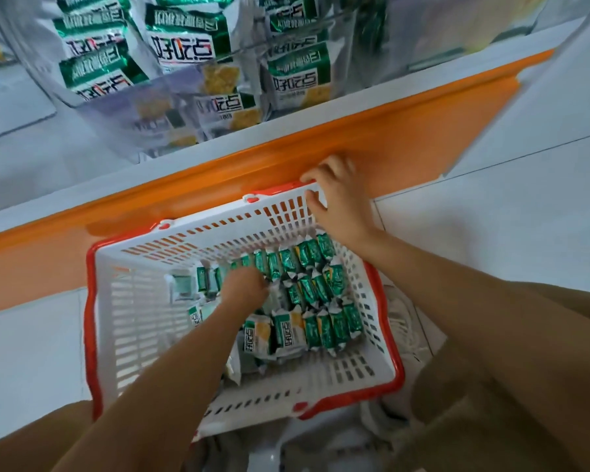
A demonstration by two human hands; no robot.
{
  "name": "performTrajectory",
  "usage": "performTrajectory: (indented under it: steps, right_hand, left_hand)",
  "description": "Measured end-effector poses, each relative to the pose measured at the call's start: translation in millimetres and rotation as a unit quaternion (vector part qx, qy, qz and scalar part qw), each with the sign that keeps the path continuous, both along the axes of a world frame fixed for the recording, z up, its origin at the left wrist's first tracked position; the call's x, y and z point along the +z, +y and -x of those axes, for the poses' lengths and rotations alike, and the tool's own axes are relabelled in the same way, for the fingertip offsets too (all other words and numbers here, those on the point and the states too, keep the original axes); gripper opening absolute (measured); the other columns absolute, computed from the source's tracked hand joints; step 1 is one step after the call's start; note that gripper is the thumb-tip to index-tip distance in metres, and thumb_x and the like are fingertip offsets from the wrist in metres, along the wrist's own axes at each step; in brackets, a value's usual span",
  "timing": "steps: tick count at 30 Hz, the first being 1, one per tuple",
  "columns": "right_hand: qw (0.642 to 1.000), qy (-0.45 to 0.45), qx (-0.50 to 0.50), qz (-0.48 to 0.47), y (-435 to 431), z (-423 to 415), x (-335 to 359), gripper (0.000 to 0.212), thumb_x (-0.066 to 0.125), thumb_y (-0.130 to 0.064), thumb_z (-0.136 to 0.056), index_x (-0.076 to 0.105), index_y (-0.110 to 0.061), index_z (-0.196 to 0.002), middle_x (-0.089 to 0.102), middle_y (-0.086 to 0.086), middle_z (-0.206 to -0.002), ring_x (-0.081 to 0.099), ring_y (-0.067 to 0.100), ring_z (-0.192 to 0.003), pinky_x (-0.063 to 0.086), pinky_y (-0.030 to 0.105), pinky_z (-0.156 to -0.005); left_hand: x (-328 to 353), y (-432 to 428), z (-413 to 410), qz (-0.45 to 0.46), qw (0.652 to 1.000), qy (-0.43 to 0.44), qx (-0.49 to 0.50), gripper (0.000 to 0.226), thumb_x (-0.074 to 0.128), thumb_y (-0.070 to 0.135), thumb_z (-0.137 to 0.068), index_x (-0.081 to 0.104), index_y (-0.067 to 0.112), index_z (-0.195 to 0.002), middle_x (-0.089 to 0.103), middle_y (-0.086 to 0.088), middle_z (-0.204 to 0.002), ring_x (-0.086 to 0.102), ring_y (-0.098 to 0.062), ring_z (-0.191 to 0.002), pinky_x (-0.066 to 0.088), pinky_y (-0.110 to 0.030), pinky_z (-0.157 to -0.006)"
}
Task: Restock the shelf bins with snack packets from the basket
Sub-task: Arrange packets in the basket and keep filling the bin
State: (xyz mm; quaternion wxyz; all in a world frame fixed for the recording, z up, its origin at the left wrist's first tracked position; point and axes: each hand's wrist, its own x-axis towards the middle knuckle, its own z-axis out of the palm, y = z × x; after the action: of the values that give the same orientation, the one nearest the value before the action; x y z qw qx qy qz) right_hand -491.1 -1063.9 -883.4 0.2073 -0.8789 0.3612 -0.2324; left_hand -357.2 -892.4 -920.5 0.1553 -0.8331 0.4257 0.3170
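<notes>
Two hands [338, 196], one basket [135, 311], many packets [324, 330].

Green-and-white foil snack packets [184, 49] in clear plastic shelf bins [99, 107], well above the right hand [338, 195] gripping the white slotted plastic basket [218, 233], are displaying the brand 好吃点 in bold black characters. A basket packet [286, 330] just beside the left hand [246, 286] is showing it sideways. Smaller print is blurring beyond reading.
</notes>
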Motion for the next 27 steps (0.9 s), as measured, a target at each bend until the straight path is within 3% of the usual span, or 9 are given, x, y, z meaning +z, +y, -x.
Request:
performTrajectory:
  steps: [4,7,11,14,16,19,22,24,27]
  right_hand:
    - [1.000,0.007,0.001,-0.005,0,1,0,0.019,0.064,-0.019,-0.086,0.066,-0.014,-0.104,0.056,0.006,-0.104,0.051,0.027,-0.104,0.045,0.039,-0.085]
    - [1.000,0.006,0.008,-0.012,1,2,0,0.019,0.063,-0.017,-0.086,0.066,-0.014,-0.104,0.057,0.007,-0.105,0.052,0.028,-0.104,0.046,0.042,-0.085]
    - [0.999,0.006,0.027,-0.018,6,7,5,0.022,0.063,-0.016,-0.087,0.065,-0.013,-0.109,0.060,0.007,-0.110,0.053,0.029,-0.107,0.047,0.046,-0.088]
    - [0.997,0.015,0.071,-0.027,13,11,16,0.028,0.061,-0.017,-0.090,0.062,-0.014,-0.118,0.058,0.006,-0.122,0.050,0.027,-0.117,0.043,0.048,-0.094]
    - [0.991,0.031,0.115,-0.056,19,13,28,0.034,0.059,-0.022,-0.094,0.058,-0.018,-0.127,0.052,0.003,-0.135,0.043,0.023,-0.127,0.037,0.047,-0.104]
    - [0.974,0.079,0.187,-0.101,31,16,49,0.050,0.058,-0.041,-0.094,0.045,-0.027,-0.141,0.037,-0.004,-0.150,0.031,0.015,-0.138,0.026,0.039,-0.114]
    - [0.955,0.111,0.246,-0.120,41,17,60,0.076,0.066,-0.057,-0.082,0.036,-0.031,-0.146,0.031,-0.008,-0.154,0.028,0.012,-0.139,0.024,0.034,-0.112]
    - [0.952,0.131,0.262,-0.093,45,17,63,0.079,0.071,-0.053,-0.080,0.034,-0.031,-0.147,0.031,-0.008,-0.154,0.027,0.013,-0.139,0.025,0.034,-0.113]
    - [0.965,0.101,0.241,-0.031,47,14,70,0.063,0.071,-0.038,-0.086,0.043,-0.031,-0.142,0.045,-0.006,-0.144,0.040,0.016,-0.130,0.036,0.037,-0.106]
  left_hand:
    - [-2,1,-1,0.007,1.000,0.012,0.020,0.017,0.066,0.021,-0.091,0.076,0.012,-0.102,0.073,-0.006,-0.103,0.068,-0.020,-0.088,0.056,-0.034,-0.084]
    - [2,3,-2,0.024,0.998,0.049,0.041,0.018,0.067,0.019,-0.092,0.074,0.009,-0.104,0.072,-0.006,-0.104,0.067,-0.022,-0.093,0.053,-0.035,-0.088]
    - [15,5,-13,0.098,0.984,0.087,0.123,0.009,0.066,0.022,-0.094,0.065,0.013,-0.093,0.067,-0.006,-0.097,0.062,-0.022,-0.089,0.053,-0.035,-0.082]
    - [33,1,-20,0.196,0.939,0.153,0.238,0.015,0.067,0.019,-0.093,0.057,0.018,-0.082,0.064,-0.007,-0.090,0.063,-0.024,-0.078,0.056,-0.041,-0.082]
    - [51,-5,-22,0.254,0.896,0.202,0.303,0.012,0.066,0.017,-0.093,0.058,0.012,-0.088,0.064,-0.009,-0.088,0.062,-0.022,-0.067,0.058,-0.042,-0.077]
    - [79,-16,-20,0.310,0.835,0.254,0.376,0.013,0.065,0.015,-0.094,0.057,0.007,-0.098,0.066,-0.013,-0.082,0.061,-0.016,-0.055,0.054,-0.029,-0.056]
    - [102,-24,-16,0.341,0.797,0.290,0.406,0.010,0.065,0.017,-0.094,0.057,0.013,-0.090,0.066,-0.010,-0.079,0.063,-0.011,-0.052,0.053,-0.022,-0.053]
    - [115,-27,-13,0.345,0.785,0.306,0.414,0.011,0.064,0.019,-0.095,0.057,0.014,-0.088,0.065,-0.011,-0.079,0.064,-0.009,-0.052,0.053,-0.020,-0.053]
    - [133,-27,-9,0.342,0.773,0.325,0.424,0.017,0.064,0.024,-0.095,0.059,0.008,-0.097,0.065,-0.011,-0.071,0.063,-0.009,-0.049,0.053,-0.020,-0.051]
